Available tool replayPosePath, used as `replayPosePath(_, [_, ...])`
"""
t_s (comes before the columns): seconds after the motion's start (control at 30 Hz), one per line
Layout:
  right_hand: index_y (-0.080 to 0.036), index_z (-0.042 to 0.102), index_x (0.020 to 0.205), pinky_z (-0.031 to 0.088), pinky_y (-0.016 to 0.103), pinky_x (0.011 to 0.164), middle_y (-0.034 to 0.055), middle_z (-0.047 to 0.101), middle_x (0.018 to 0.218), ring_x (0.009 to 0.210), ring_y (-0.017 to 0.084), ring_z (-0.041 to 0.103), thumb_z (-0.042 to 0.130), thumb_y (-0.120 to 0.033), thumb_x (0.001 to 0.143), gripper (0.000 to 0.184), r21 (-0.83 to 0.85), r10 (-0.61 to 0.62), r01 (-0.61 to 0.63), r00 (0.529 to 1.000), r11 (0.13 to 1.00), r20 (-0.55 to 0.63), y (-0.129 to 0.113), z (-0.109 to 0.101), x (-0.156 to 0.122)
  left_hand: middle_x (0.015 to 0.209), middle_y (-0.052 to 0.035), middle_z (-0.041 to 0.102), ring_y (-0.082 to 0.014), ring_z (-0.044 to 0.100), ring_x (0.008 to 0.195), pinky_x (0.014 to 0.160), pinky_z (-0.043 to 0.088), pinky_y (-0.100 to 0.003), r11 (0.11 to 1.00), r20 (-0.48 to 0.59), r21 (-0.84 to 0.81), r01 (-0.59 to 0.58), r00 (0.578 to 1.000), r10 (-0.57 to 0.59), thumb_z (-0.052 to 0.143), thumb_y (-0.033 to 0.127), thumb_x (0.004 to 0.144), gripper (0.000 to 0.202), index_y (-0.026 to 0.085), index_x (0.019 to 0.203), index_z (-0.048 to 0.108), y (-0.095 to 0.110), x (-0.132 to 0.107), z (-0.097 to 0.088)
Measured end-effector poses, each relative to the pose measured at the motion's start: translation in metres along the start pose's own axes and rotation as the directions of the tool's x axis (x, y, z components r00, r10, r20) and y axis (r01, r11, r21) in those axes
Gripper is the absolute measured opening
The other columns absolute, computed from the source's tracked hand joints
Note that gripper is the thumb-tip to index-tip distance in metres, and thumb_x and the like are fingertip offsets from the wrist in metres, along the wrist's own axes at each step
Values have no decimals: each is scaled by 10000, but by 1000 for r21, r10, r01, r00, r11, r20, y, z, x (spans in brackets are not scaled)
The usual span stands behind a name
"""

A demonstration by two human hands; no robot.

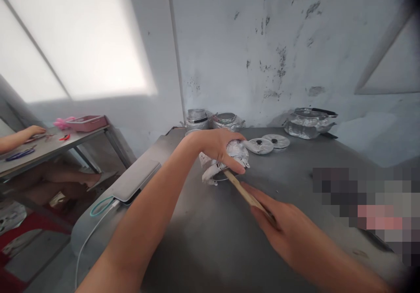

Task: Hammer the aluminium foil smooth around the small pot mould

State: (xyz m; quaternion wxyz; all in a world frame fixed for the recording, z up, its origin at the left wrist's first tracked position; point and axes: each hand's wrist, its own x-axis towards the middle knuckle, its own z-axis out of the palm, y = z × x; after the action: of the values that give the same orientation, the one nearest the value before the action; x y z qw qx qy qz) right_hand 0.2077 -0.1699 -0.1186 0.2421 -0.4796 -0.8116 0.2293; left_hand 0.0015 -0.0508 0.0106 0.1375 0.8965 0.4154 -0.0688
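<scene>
A small shiny silver pot (239, 153), with crumpled clear wrapping about it, sits on the grey table in front of me. My left hand (223, 146) reaches over its top, thumb and fingers spread around the near side and gripping it. In my right hand (278, 223) is a flat wooden stick (243, 190), pinched between thumb and fingers. Its far end meets the underside of the pot and wrapping; whether it is fixed there I cannot tell. Two round silver lids with black knobs, one lid (260, 146) and another lid (278, 141), lie just beyond.
Wrapped silver pots (197, 120) stand along the wall, with another wrapped stack (308, 122) at the back right. A grey power bank (138, 179) with a cable lies at the left edge. Another person's hand (34, 131) rests on a side table near a pink basket (87, 123).
</scene>
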Motion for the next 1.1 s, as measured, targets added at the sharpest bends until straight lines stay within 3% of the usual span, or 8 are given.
replayPosePath(0.17, [-269, 356, 1532, 492, 307, 514, -16, 680, 636, 473, 207, 622, 369, -312, 985, 548, -47, 34, -39, 992, 998, -120, -2, 0, -1, 1605, -33, 271, -434, 268, 1423, 1093, 345, -528, 1000, 8, 23, -16, 1000, 16, 622, 735, 672, 1052, 374, 1559, 189, 0, 0, 0])
replayPosePath(0.4, [-318, 472, 1459, 539, 301, 650, 25, 768, 885, 737, 235, 737, 408, -240, 949, 520, -59, -41, 37, 997, 998, -72, -3, 0, -2, 1616, -22, 242, -418, 294, 1414, 1087, 366, -501, 1000, 1, 21, -4, 1000, 4, 621, 760, 665, 1055, 371, 1553, 206, 2, 0, 1])
replayPosePath(0.63, [-283, 363, 1496, 521, 328, 627, 15, 720, 741, 680, 249, 721, 337, -308, 987, 510, -90, 54, -66, 990, 994, -132, 1, 2, -3, 1594, -57, 266, -395, 371, 1356, 1025, 423, -481, 998, 4, 30, -48, 999, 48, 597, 857, 625, 1118, 342, 1549, 233, 3, 0, 1])
replayPosePath(0.8, [-222, 502, 1377, 487, 309, 577, 12, 679, 635, 580, 245, 698, 363, -313, 968, 442, -117, 94, -99, 995, 988, -42, 2, 7, -4, 1589, -55, 259, -396, 375, 1348, 995, 439, -495, 999, -3, 28, -30, 1000, 30, 609, 856, 613, 1098, 389, 1536, 241, 3, 1, 2])
replayPosePath(0.97, [-264, 469, 1397, 482, 309, 587, 11, 714, 729, 614, 233, 695, 352, -346, 973, 447, -53, 95, -99, 993, 994, -74, 0, 4, -2, 1561, -70, 298, -395, 398, 1326, 970, 455, -501, 998, -11, 45, -40, 999, 40, 609, 855, 617, 1091, 392, 1536, 244, 3, 2, 3])
replayPosePath(1.1, [-262, 388, 1438, 473, 314, 569, -6, 689, 694, 560, 222, 658, 308, -376, 992, 467, -39, 111, -116, 986, 992, -125, 3, 8, -1, 1566, -71, 285, -395, 392, 1328, 975, 449, -510, 997, -5, 50, -55, 998, 55, 594, 866, 628, 1082, 396, 1536, 239, 3, 3, 3])
